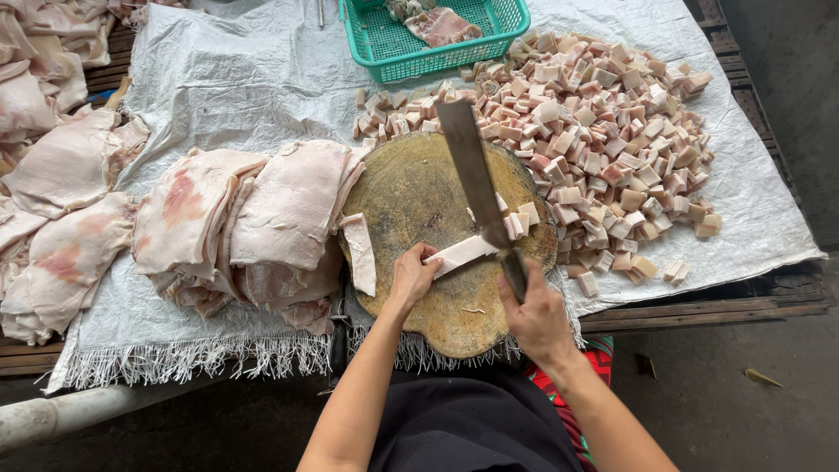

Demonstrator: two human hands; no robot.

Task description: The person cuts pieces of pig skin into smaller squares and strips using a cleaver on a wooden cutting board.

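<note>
A: Hands?
B: Left hand (412, 274) pins a pale pork-skin strip (461, 253) to the round wooden chopping block (411, 197), frame centre. Right hand (535, 316) is clenched around the cleaver (476, 179) handle, blade resting on the strip.
A: Surroundings?
B: Cut cubes (603, 131) heaped upper right; uncut skin slabs (236, 218) left of the block.

Pink-white meat cubes (603, 131), green lattice basket (411, 52), yellow-brown round board (419, 201), grey cleaver (476, 175), white woven sheet (236, 79).

The chopping block (411, 201) sits on the desk (218, 79), slabs (262, 210) left, cubes (603, 131) right, basket (393, 48) behind.
</note>
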